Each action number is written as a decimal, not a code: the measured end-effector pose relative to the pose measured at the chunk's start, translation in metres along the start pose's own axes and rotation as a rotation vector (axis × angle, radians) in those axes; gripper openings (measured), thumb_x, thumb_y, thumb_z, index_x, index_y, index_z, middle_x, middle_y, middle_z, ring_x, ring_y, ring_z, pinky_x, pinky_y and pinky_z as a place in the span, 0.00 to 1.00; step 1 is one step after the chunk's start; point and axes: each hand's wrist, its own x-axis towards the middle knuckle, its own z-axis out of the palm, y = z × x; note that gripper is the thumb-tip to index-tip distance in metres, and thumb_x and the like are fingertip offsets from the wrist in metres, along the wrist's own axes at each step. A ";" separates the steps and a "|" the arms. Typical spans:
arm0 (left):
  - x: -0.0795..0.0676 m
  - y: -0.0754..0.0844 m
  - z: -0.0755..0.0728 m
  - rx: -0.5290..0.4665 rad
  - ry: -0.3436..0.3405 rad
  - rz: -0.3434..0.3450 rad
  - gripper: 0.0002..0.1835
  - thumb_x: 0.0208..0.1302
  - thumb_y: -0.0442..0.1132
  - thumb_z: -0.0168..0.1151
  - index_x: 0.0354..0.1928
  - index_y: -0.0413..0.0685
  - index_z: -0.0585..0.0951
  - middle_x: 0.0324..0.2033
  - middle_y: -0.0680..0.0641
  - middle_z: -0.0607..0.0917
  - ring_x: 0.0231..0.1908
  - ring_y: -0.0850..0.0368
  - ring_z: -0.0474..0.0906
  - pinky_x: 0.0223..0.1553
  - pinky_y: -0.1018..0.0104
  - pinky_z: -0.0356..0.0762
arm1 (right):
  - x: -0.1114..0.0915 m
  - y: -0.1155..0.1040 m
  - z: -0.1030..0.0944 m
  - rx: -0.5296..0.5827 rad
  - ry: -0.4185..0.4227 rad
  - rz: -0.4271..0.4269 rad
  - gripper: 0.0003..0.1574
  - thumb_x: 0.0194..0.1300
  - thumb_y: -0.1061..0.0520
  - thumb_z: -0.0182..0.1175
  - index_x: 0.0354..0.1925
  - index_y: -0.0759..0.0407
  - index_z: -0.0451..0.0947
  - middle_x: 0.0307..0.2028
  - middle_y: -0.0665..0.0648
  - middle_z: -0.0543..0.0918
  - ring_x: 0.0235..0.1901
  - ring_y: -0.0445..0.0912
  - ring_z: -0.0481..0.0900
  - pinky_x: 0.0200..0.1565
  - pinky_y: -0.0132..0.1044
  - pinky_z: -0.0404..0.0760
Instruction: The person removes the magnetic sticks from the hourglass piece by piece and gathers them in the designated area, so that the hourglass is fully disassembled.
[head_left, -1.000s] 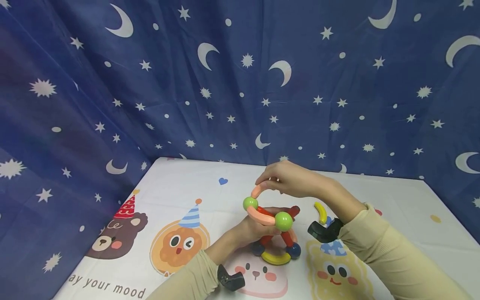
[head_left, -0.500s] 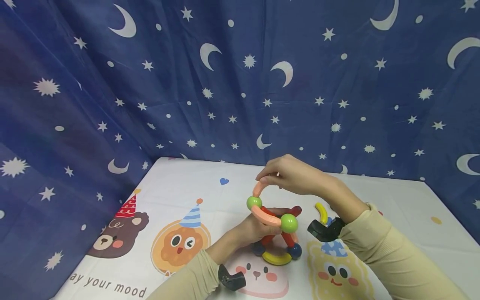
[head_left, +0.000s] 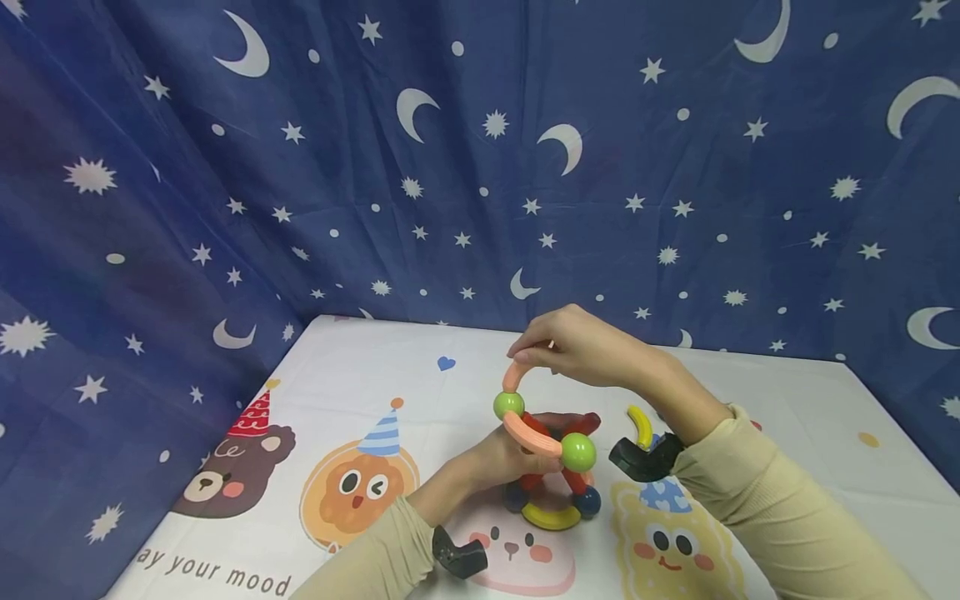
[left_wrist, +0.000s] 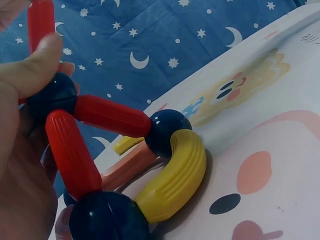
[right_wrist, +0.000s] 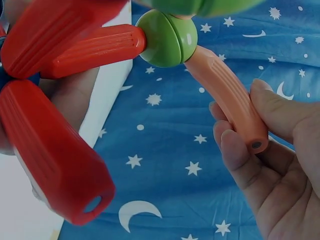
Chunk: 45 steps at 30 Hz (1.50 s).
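Observation:
My left hand (head_left: 506,457) grips a toy structure of magnetic-looking balls and rods, its fingers around the central dark blue ball (left_wrist: 52,95). From that ball, red rods (left_wrist: 112,115) lead down to more dark blue balls (left_wrist: 170,131), joined low down by a yellow curved rod (left_wrist: 175,177). Higher up are two green balls (head_left: 578,452), linked by a peach curved rod (head_left: 532,436). My right hand (head_left: 581,346) pinches a second peach curved rod (right_wrist: 230,97) between thumb and fingers. Its other end meets the farther green ball (right_wrist: 167,39).
A loose yellow curved rod (head_left: 640,426) lies on the table to the right of the structure. The white tablecloth (head_left: 375,358) carries printed cartoon faces. Behind the table hangs a dark blue curtain (head_left: 465,167) with moons and stars.
The green balls and the peach rod between them have shifted slightly right. My right hand has risen a little, still pinching its peach rod. The left hand's grip is the same.

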 end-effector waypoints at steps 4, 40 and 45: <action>0.002 0.001 0.001 0.048 0.021 -0.040 0.32 0.60 0.36 0.63 0.67 0.40 0.66 0.63 0.36 0.72 0.58 0.65 0.74 0.61 0.70 0.69 | 0.002 0.000 0.002 0.009 0.014 0.001 0.12 0.64 0.55 0.61 0.44 0.56 0.84 0.37 0.51 0.86 0.23 0.35 0.78 0.29 0.27 0.79; 0.004 -0.010 0.009 -0.057 0.050 -0.085 0.32 0.60 0.41 0.66 0.65 0.41 0.68 0.42 0.25 0.81 0.42 0.66 0.84 0.51 0.70 0.77 | -0.024 0.027 0.006 0.083 0.246 0.188 0.14 0.65 0.54 0.59 0.47 0.57 0.83 0.38 0.53 0.86 0.31 0.41 0.82 0.38 0.38 0.82; 0.005 -0.023 0.008 -0.054 0.097 -0.105 0.31 0.57 0.35 0.67 0.65 0.47 0.71 0.43 0.28 0.82 0.43 0.63 0.84 0.54 0.67 0.76 | -0.058 0.054 0.011 0.156 0.343 0.370 0.19 0.65 0.47 0.59 0.50 0.54 0.81 0.44 0.56 0.86 0.41 0.48 0.85 0.48 0.51 0.80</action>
